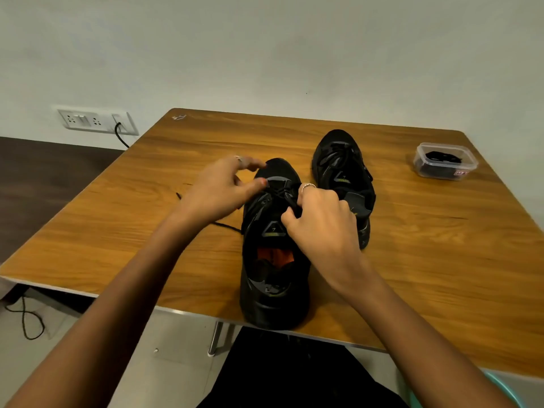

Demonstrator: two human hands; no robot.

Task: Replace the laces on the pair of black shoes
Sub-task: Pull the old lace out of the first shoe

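Two black shoes stand on the wooden table (pixel 412 245). The near shoe (pixel 270 290) has its heel at the front edge and an orange insole showing. My right hand (pixel 321 228) pinches the black lace (pixel 282 194) over its eyelets. My left hand (pixel 223 187) hovers at the shoe's left side with fingers spread, thumb touching the lacing area. A loose lace end (pixel 223 225) trails left across the table from under my left wrist. The far shoe (pixel 343 178) stands to the right, still laced.
A clear plastic box (pixel 446 161) with black laces inside sits at the table's far right. A wall socket panel (pixel 97 120) with a plugged cable is at the left. A cable (pixel 26 319) lies on the floor.
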